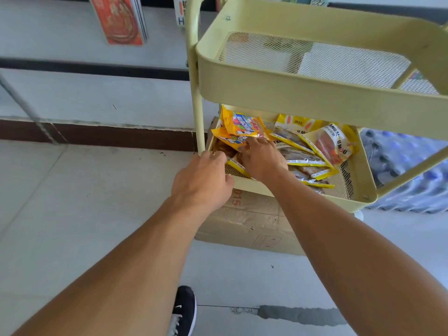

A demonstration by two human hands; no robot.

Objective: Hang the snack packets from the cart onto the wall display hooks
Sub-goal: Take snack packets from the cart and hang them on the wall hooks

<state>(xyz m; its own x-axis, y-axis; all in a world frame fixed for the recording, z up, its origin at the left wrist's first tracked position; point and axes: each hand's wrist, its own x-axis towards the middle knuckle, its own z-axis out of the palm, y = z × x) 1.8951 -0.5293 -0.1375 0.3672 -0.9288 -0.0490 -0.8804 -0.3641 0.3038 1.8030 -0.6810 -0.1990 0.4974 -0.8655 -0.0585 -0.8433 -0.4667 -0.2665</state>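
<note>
Pick-up step. Both hands in lower tray (pixel 363 187) of cart (pixel 315 93). Right hand (pixel 263 158) pinches yellow snack packets (pixel 242 132) at tray's left end; left hand (pixel 202 180) curled at tray corner (whether it holds anything: cannot tell). Next, likely: lift packets clear, turn toward wall hooks, not in view.

You stood in a small shop: packaged goods (pixel 118 19) hung on the far wall, a yellow restocking cart (pixel 315 93) held snack packets (pixel 303 151), shrink-wrapped bottled water (pixel 407 170) sat right, cardboard carton (pixel 252 221) beneath.
</note>
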